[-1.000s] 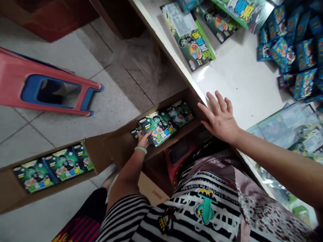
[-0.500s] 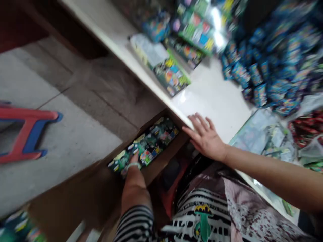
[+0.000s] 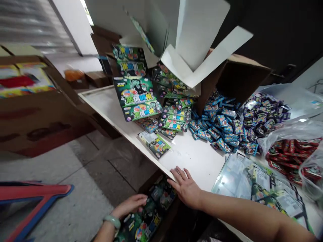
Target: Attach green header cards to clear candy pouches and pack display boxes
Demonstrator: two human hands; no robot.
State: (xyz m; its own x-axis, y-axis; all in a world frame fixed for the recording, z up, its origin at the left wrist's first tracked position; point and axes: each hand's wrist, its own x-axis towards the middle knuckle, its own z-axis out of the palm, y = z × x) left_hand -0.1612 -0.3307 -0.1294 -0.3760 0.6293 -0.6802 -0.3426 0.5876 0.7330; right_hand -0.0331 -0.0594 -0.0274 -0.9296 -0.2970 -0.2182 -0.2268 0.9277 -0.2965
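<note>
two hands (image 3: 185, 188), about twenty green packs (image 3: 133, 92)

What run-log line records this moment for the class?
left hand: over green printed packets | right hand: on white counter edge

Green printed packets (image 3: 133, 92) carry bold yellow and green lettering, apparently Chinese characters, too stylised to read.

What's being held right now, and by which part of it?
Nothing is clearly held: the right hand lies spread on the edge of the white counter, and the left hand sits open over the green packets.
</note>
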